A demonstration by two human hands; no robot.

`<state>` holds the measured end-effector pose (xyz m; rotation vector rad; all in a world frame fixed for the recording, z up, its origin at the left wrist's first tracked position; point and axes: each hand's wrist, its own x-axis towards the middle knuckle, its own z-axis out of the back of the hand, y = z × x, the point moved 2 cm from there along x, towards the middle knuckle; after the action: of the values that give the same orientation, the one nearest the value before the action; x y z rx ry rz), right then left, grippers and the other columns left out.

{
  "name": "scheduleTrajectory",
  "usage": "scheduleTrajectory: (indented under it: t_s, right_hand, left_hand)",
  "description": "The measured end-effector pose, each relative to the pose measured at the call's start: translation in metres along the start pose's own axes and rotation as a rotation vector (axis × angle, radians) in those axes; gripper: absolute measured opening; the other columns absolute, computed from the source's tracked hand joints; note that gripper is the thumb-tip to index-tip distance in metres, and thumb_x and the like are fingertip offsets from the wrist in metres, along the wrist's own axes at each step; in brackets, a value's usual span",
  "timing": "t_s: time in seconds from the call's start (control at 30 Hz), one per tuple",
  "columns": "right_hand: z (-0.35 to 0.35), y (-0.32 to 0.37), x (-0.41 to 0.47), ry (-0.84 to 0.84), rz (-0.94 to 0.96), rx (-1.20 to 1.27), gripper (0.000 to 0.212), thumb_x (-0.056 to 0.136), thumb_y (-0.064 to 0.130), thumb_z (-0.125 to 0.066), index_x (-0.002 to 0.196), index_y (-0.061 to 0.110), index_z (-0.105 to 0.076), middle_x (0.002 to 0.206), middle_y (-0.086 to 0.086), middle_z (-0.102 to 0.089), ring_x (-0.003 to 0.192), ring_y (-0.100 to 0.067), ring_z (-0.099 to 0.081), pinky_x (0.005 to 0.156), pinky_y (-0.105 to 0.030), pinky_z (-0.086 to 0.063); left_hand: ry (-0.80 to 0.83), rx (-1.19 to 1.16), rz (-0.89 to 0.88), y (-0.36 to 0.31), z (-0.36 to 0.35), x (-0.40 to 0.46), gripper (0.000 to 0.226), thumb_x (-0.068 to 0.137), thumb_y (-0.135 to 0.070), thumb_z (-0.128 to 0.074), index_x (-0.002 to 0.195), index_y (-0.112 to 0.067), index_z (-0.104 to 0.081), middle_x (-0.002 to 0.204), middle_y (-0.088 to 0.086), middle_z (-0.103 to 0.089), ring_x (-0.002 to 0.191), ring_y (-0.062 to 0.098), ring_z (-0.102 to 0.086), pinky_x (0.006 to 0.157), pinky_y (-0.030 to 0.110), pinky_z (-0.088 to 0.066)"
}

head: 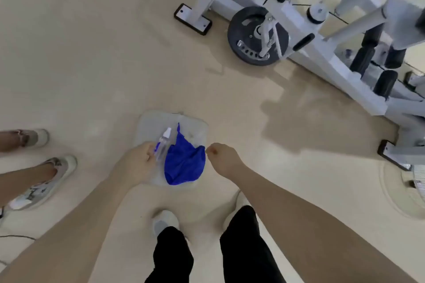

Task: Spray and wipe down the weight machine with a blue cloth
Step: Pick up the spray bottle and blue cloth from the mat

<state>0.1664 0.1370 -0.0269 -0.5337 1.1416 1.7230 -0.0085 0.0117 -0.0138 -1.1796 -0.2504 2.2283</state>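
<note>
Pale, glossy flooring [92, 64] filled most of the view, with the weight machine [345, 37] standing in the upper right corner, its white frame carrying a black weight plate [248, 37] near the floor. Directly ahead of the person's feet lay a clear tray [149, 126], and on it rested the blue cloth [185, 163], crumpled in a loose heap, with the spray bottle [164, 145] lying against its left edge, white nozzle pointing away from the person.

The left hand [138, 161] was at the bottle's lower end, fingers curled towards it; blur hid whether they had closed on it. The right hand [222, 156] hung just beside the cloth's right edge, fingers curled in and holding nothing, not yet touching the fabric. Another person's feet in pale shoes [46, 181] stood at the far left.

This looked like the gathering step, well before any spraying. To do it well, the left hand should wrap the bottle's body so a finger can reach the trigger, and the right should pinch the cloth near its middle so it lifts as one bundle without dragging the light tray. The machine stood well apart, so both things needed carrying over.
</note>
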Motion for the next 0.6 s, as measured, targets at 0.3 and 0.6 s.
scheduleTrajectory:
  t_s: [0.3, 0.6]
  right_hand:
    - [-0.106, -0.003, 0.108, -0.029, 0.171, -0.240, 0.061, 0.093, 0.037, -0.050, 0.145, 0.018, -0.024, 0.148, -0.007, -0.025, 0.127, -0.028, -0.035, 0.101, -0.041, -0.037]
    - [-0.137, -0.022, 0.145, -0.068, 0.096, -0.618, 0.035, 0.090, 0.014, -0.050, 0.123, 0.011, -0.039, 0.125, -0.010, -0.049, 0.116, -0.030, -0.041, 0.097, -0.041, -0.030]
  left_hand:
    - [-0.102, 0.149, -0.058, 0.084, -0.083, 0.123, 0.049, 0.091, -0.020, -0.055, 0.134, -0.003, -0.041, 0.132, 0.022, -0.045, 0.118, 0.039, -0.045, 0.094, 0.047, -0.041]
    - [-0.113, 0.244, 0.008, 0.083, -0.107, 0.162, 0.050, 0.086, -0.019, -0.061, 0.130, -0.004, -0.042, 0.126, 0.019, -0.045, 0.106, 0.037, -0.050, 0.081, 0.044, -0.042]
